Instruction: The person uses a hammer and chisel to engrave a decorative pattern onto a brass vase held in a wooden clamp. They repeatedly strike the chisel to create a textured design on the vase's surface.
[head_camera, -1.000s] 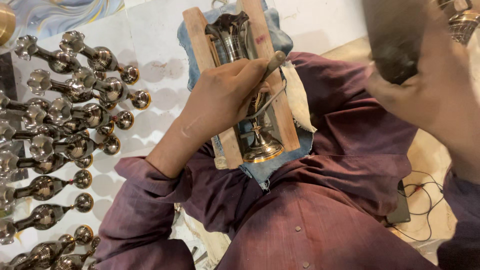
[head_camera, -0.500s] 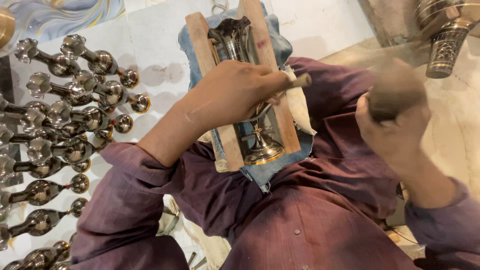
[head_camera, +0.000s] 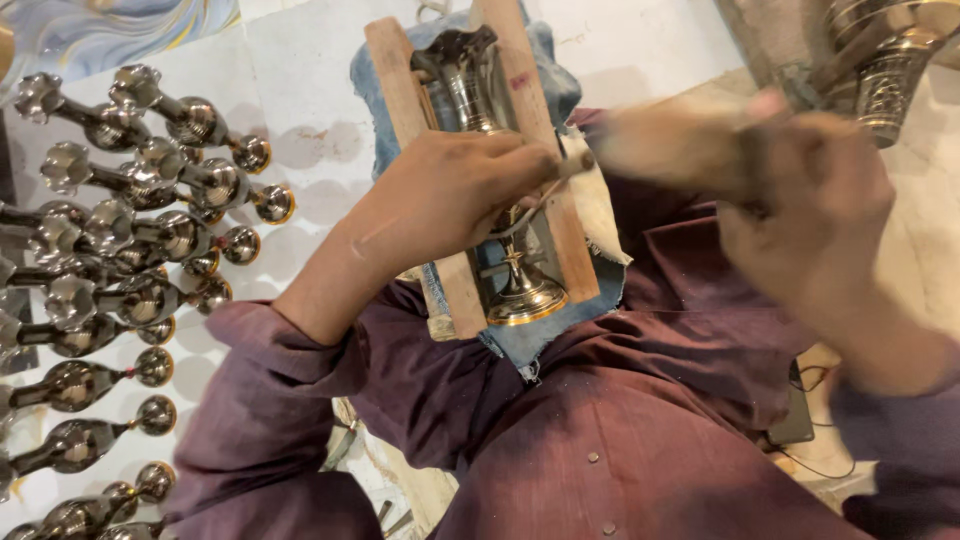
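Brass, dark and polished, makes up the vase (head_camera: 500, 200) that lies lengthwise between two pale wooden slats (head_camera: 535, 150) at the upper middle of the frame, its scalloped mouth toward the top edge and its round, gold-rimmed foot toward the person's lap. Under the slats sits a frayed piece of blue denim cloth (head_camera: 540, 335), resting on the person's maroon shirt. The left hand (head_camera: 450, 190) is curled over the middle of the vase, fingers closed around a thin metal punch (head_camera: 545, 190) whose tip is hidden under the hand. The right hand (head_camera: 810, 190), at the right of the frame, is blurred; it is closed around a dark handle, and the wooden mallet (head_camera: 670, 145) on it reaches left, its end just beside the top of the punch. On the pale surface at the left lie rows of similar shiny vases (head_camera: 130, 210), bulbous in the body with flared, fluted mouths and small round feet, laid side by side.
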